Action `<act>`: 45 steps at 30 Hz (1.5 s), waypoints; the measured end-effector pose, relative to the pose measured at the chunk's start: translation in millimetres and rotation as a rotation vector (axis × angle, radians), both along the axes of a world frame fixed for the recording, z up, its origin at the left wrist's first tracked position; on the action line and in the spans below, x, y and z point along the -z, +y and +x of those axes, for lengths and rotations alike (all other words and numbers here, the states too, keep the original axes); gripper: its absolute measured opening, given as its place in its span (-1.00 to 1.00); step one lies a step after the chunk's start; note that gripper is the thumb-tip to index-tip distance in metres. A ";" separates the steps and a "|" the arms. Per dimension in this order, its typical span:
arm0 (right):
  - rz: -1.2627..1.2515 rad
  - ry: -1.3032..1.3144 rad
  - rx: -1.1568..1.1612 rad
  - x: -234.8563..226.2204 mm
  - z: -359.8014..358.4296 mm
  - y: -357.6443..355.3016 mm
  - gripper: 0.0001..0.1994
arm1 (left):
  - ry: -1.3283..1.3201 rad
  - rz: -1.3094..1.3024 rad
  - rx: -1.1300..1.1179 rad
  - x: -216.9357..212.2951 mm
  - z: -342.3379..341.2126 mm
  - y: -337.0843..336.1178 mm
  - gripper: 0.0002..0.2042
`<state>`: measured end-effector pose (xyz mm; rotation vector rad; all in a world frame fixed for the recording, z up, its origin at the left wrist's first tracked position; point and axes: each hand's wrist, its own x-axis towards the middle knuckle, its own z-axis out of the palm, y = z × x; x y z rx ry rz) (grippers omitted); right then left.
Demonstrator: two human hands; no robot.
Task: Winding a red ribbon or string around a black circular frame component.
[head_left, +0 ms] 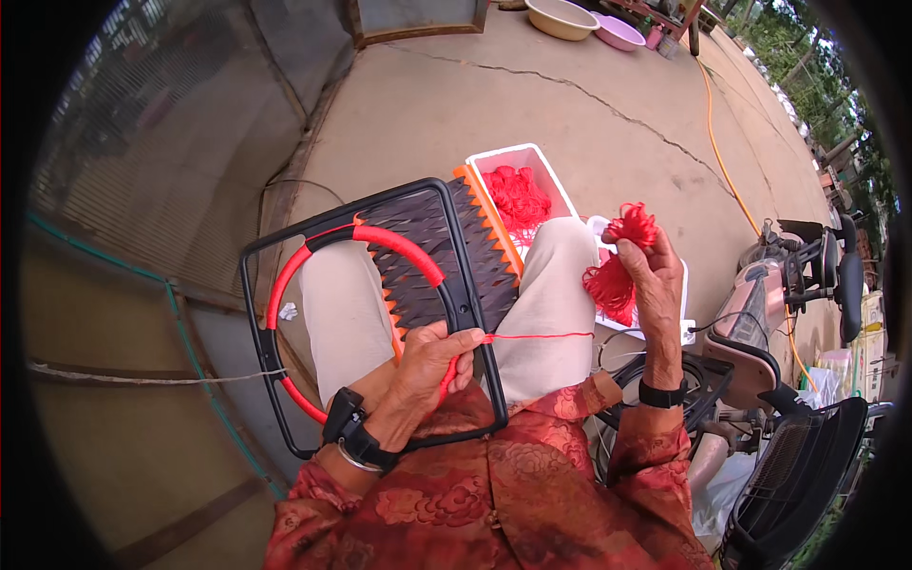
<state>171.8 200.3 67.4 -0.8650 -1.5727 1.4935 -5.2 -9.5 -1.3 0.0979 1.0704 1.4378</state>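
Both hands are occupied. The left hand point(432, 366) is clenching around the lower right edge of a black rectangular frame point(255, 313) resting across the person's lap, fingers curling over the bar, thumb pinching a red cord point(537, 335) against it. A red hoop point(285, 285) is sitting inside the frame, partly wound with dark strips that are forming a woven panel point(427, 266); an orange toothed edge point(489, 214) is running along the panel's far side. How the strips are fastening to the hoop is hard to make out.

The right hand point(655, 280) is rising to the right of the knee, gripping a bunch of red cord point(617, 261), one tuft showing above the fingers and a larger one hanging below. The taut cord is running from the left hand toward it; where it joins the bunch is hidden behind the leg.

Containers: a white box point(494, 157) is standing on the concrete ground point(570, 104) just beyond the frame, holding a heap of red cord point(521, 198). A second white container point(686, 328) is lying behind the right hand, its contents mostly hidden. At the top edge, a cream basin point(560, 17) and a pink basin point(619, 33) are cut off; what is in them cannot be told.

A scooter point(788, 285) is crowding the right rim, distorted. An orange hose point(722, 161) is trailing across the ground.
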 end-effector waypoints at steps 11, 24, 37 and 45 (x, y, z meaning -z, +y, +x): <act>0.313 -0.525 -0.477 59.3 -91.6 -40.8 -0.82 | 0.030 0.046 -0.027 -8.9 3.7 -3.3 -0.83; -0.415 -0.244 -0.785 82.8 -89.7 -45.3 -0.79 | -0.125 -0.004 -0.055 -5.2 4.0 -1.0 -0.86; 1.010 -0.719 -0.033 36.1 -1.3 -47.4 -0.79 | 0.026 0.005 -0.141 -7.1 10.5 -0.4 -0.84; 0.625 -0.122 -0.585 16.8 -82.6 -75.1 -0.69 | 0.134 0.051 -0.217 -4.8 16.8 2.8 -0.90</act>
